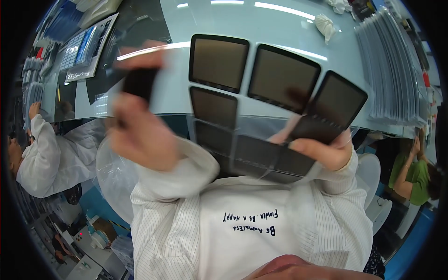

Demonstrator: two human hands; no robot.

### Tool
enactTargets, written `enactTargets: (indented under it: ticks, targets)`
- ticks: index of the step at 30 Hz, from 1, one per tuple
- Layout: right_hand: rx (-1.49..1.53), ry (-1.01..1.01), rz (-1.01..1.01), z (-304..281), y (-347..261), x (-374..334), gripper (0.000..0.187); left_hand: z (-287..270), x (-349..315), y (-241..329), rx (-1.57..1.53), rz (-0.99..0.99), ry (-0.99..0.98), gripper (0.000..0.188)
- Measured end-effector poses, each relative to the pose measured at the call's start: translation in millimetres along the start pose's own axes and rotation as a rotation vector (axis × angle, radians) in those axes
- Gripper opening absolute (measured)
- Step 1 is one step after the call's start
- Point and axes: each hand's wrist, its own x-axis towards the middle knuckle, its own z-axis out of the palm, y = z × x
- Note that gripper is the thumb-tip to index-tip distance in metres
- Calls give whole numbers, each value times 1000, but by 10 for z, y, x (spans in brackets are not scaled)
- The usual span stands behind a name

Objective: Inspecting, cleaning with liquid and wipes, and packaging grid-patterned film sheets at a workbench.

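A clear plastic sheet [239,112] with dark rectangular panels [218,63] set in rows spans the middle, over the table's near edge. My right hand [326,151] is closed on its lower right part, thumb on top near a dark panel. To the left, my left hand [147,137] is smeared by motion. It appears closed on a small dark panel [140,84], which stands up from its fingertips. A blurred skin-coloured shape beyond that panel looks like the hand's reflection in the glossy tabletop.
A tall row of clear plastic sheets [392,67] stands on the table [177,100] at the right. Crumpled white wads [325,28] lie at the back. A tray with blue-and-white pieces [86,51] lies back left. Other people sit at both sides.
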Motion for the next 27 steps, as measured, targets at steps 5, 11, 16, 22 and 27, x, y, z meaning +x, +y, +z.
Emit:
enactTargets:
  ticks: [5, 11, 16, 22, 27]
  targets:
    - [-50, 89, 71, -234, -81, -43, 55, -134, -53, -315, 11, -331, -67, 32]
    - [-38, -51, 118, -332, -69, 67, 52, 4, -266, -306, -428, -701, -256, 33]
    - [-60, 41, 186, -406, 19, 39, 58, 82, -257, -265, -67, -537, -163, 38]
    - [-152, -123, 20, -412, 62, 86, 52, -20, -253, -279, -372, -794, -313, 35]
    - [-242, 215, 1, -357, 89, 61, 34, 79, -239, -186, -222, -678, -91, 36]
